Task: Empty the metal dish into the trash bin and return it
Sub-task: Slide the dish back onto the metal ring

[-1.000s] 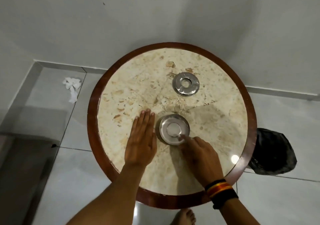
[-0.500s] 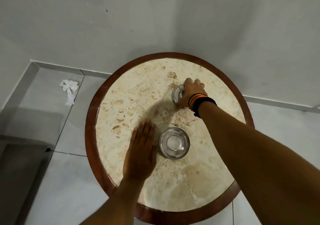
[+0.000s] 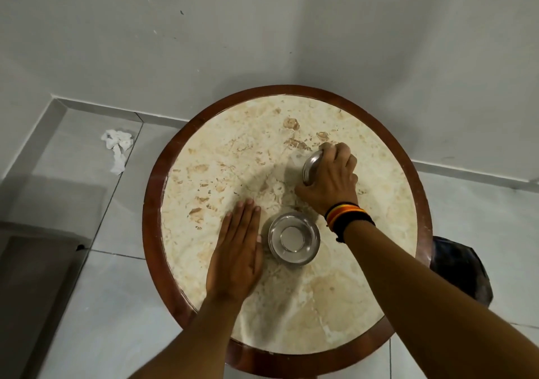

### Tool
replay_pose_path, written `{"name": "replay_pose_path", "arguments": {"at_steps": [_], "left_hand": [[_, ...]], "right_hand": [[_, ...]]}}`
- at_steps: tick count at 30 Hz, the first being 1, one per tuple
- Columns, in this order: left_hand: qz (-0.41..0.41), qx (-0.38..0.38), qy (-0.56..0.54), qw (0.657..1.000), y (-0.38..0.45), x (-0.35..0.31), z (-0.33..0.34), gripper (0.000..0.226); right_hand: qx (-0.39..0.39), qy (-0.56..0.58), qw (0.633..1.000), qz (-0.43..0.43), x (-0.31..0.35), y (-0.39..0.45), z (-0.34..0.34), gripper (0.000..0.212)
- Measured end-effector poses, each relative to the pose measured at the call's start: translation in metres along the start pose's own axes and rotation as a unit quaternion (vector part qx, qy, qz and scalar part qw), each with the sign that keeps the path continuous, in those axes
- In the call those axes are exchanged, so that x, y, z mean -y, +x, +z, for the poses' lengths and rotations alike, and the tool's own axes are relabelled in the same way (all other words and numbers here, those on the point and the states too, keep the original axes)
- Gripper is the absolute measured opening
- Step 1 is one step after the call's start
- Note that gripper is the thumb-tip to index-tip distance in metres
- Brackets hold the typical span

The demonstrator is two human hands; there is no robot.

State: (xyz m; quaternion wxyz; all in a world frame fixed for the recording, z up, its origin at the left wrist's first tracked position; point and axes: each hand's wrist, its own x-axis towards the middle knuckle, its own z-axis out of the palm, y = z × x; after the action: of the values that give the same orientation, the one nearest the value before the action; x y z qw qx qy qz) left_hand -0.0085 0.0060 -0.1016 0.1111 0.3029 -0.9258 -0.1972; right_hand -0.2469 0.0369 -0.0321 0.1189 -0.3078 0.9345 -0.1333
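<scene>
Two shiny metal dishes sit on the round surface [image 3: 379, 276], a mottled beige marble disc rimmed in dark polished wood. Right hand [image 3: 331, 178] has its fingers [image 3: 339, 152] clenched over the far metal dish [image 3: 310, 167], tipping it on edge. Left hand [image 3: 237, 250] lies flat, fingers released and straight, just beside the near metal dish [image 3: 293, 238], a shallow round bowl with a flat base. Black-bagged trash bin [image 3: 460, 273] stands on the grey-tiled floor beyond the surface's right edge.
</scene>
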Motion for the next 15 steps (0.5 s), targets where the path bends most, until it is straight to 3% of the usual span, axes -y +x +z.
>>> {"name": "replay_pose_path", "arguments": {"at_steps": [3, 5, 9, 15], "left_hand": [[-0.003, 0.000, -0.001, 1.000, -0.001, -0.001, 0.000, 0.059], [-0.004, 0.000, -0.011, 1.000, -0.001, -0.001, 0.000, 0.059], [0.017, -0.001, 0.004, 1.000, -0.002, 0.001, -0.001, 0.062], [-0.002, -0.014, -0.016, 1.000, -0.002, 0.001, 0.003, 0.058]], "right_hand": [[-0.012, 0.121, 0.993, 0.006, -0.003, -0.015, -0.015, 0.098], [0.024, 0.152, 0.988, -0.032, 0.000, -0.037, -0.033, 0.098], [0.160, 0.063, 0.976, -0.131, 0.007, -0.098, -0.046, 0.098], [0.185, 0.013, 0.972, -0.144, 0.007, -0.117, -0.013, 0.099]]}}
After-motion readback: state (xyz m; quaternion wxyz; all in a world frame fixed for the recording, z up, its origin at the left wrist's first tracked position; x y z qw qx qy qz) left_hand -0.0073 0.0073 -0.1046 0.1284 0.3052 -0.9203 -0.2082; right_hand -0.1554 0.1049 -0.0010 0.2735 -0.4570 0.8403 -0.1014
